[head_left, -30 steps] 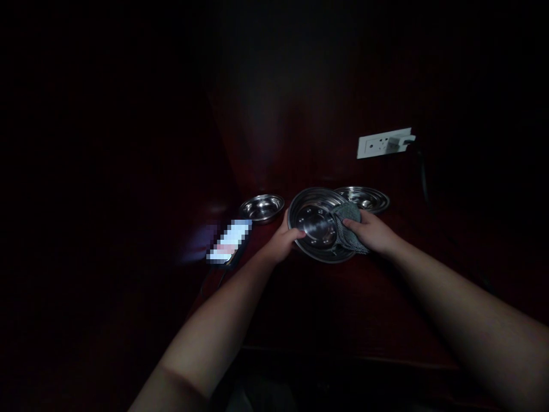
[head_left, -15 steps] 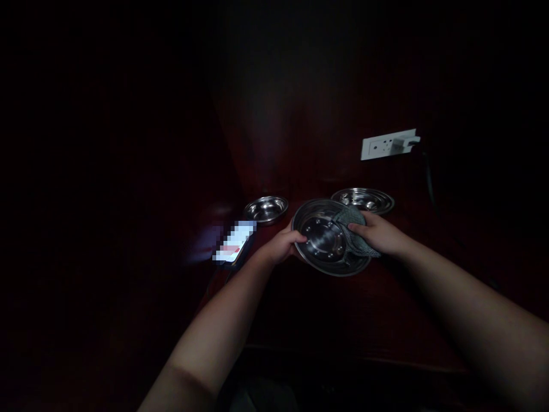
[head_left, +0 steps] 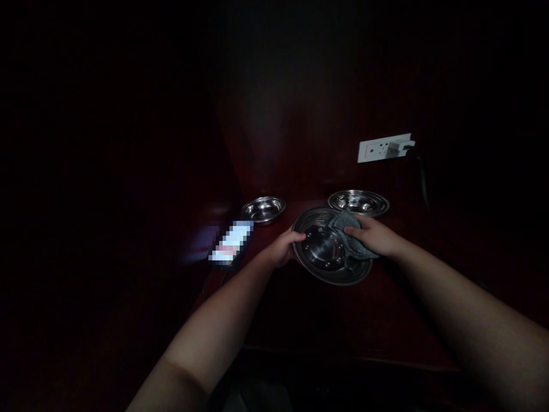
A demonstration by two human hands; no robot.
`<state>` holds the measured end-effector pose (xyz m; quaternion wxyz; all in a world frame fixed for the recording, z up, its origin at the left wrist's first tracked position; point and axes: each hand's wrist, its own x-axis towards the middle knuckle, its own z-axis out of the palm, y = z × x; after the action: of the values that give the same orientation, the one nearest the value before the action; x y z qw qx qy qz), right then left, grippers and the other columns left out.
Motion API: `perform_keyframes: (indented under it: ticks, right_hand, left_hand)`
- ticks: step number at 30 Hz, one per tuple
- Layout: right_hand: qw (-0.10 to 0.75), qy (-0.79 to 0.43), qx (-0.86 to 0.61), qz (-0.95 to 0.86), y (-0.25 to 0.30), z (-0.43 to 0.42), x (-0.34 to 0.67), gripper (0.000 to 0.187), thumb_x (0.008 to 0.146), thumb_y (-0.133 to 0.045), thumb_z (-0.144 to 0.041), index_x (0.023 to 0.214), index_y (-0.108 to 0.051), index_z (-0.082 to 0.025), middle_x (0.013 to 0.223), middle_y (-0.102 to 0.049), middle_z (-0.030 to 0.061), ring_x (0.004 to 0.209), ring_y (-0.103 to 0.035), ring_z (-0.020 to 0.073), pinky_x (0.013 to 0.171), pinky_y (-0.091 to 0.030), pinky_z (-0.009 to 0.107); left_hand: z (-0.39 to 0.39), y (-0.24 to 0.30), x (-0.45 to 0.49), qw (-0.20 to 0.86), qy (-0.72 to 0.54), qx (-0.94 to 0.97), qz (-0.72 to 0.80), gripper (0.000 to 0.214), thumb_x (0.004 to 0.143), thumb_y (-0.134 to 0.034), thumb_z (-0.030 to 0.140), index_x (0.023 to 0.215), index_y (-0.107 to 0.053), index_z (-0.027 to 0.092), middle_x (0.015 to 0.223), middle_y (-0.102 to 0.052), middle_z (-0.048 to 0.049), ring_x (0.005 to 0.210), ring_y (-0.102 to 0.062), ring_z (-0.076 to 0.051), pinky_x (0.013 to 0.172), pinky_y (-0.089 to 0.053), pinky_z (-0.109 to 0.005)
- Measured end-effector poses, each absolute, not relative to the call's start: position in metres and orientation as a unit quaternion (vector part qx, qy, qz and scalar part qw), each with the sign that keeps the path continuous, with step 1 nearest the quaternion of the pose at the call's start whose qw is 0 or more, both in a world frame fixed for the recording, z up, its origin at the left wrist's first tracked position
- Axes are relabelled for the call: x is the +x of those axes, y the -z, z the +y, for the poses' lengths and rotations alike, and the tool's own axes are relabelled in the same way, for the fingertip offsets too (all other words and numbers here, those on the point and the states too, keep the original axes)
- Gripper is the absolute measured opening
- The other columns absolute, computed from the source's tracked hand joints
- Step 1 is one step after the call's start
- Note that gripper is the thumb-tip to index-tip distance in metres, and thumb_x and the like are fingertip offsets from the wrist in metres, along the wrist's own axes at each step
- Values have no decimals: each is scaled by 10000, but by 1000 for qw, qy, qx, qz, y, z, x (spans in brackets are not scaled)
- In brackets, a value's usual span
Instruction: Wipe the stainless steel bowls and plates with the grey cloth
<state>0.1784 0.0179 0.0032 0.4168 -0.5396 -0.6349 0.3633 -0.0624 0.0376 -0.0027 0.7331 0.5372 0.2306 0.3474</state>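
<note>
A shiny steel bowl (head_left: 319,252) is held up over the dark red table, its open side tilted toward me. My left hand (head_left: 283,246) grips its left rim, thumb inside and the other fingers hidden behind the wall. On the bowl's right side, my right hand (head_left: 372,234) is closed on a grey-green cloth (head_left: 352,240). The cloth lies over the rim and against the inner wall, with a loose corner hanging into the bowl. Part of the right rim is hidden under cloth and hand.
A smaller steel bowl (head_left: 263,210) stands at the back left, and a wide steel dish (head_left: 359,202) at the back right. A phone (head_left: 233,243) with a lit screen is left of my left hand. A wall socket (head_left: 384,148) has a plug and cable. The surroundings are very dark.
The held bowl has dropped slightly in view. My right hand and the cloth have shifted a little left along its inside. The left hand keeps its grip, and the view has moved slightly.
</note>
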Motion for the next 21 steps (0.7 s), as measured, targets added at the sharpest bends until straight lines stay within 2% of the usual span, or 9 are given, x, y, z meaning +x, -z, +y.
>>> perform_keyframes:
  ticks: [6,10,13,16,21]
  right_hand:
    - [468,-338,-567,-588,-7,19,176,235,736,-559,-320,945,-577,-214,843,-677,41,708,-631,193,656,-505,332]
    - [516,-290,-584,-555,-8,20,173,193,743,-549,-324,897,-564,-209,822,-665,50,672,-625,187,623,-506,320]
    - [535,-271,-579,-553,-7,21,172,210,743,-550,-330,907,-562,-201,815,-659,48,676,-622,184,633,-507,324]
    - [537,-270,-574,-556,-7,20,171,206,744,-550,-327,901,-564,-195,818,-658,48,684,-621,181,655,-508,333]
    - [540,-284,-568,-553,-8,18,168,186,745,-551,-317,889,-567,-200,837,-662,55,704,-628,189,659,-514,344]
  left_hand:
    - [30,0,-52,700,-421,534,220,583,764,-507,478,1284,-381,248,1207,-542,-105,1006,-568,-280,792,-473,-427]
    - [21,-7,-45,648,-479,554,209,617,754,-557,436,1306,-333,273,1308,-459,-68,1157,-468,-274,942,-390,-433]
    - [15,-12,-42,592,-500,606,181,705,739,-600,374,1343,-255,259,1363,-394,-77,1244,-373,-260,1034,-287,-416]
    - [13,-16,-41,550,-510,642,159,758,733,-610,341,1362,-202,236,1373,-371,-101,1256,-354,-257,1062,-233,-413]
    - [14,-16,-42,520,-519,657,170,710,731,-601,319,1341,-253,214,1335,-415,-99,1233,-377,-256,1060,-234,-421]
